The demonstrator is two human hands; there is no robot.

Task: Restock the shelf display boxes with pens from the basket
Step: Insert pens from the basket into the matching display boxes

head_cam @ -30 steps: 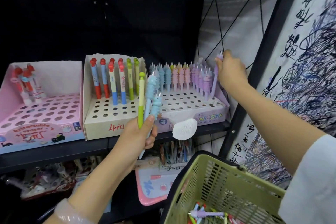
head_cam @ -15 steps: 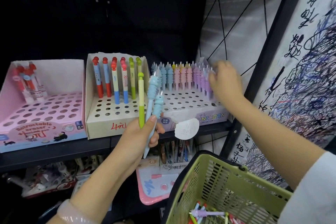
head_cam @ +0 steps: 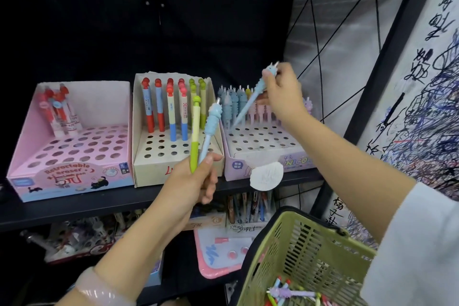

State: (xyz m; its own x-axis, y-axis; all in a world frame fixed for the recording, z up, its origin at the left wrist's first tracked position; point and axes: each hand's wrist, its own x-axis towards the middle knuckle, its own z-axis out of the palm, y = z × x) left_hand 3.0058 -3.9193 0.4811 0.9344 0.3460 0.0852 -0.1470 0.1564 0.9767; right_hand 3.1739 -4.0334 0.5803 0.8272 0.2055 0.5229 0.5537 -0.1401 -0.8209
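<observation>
The right hand (head_cam: 282,97) pinches a blue pen (head_cam: 250,99) tilted over the purple box (head_cam: 268,154); the left hand (head_cam: 193,181) grips a green pen (head_cam: 195,136) and a light-blue pen (head_cam: 211,126).

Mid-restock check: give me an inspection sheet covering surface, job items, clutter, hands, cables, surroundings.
Surface: black shelf bearing three display boxes.
Job's things: pink eraser box, beige pen box, lilac unicorn box, all with free holes; green basket holds more pens.
Clutter: white round tag hangs at the unicorn box front.
Grippers: left hand grips a green pen and a blue unicorn pen; right hand pinches another blue unicorn pen, tilted over the unicorn box.
Cables: nothing seen.
Surroundings: scribbled white board at right; stationery on lower shelf.
</observation>
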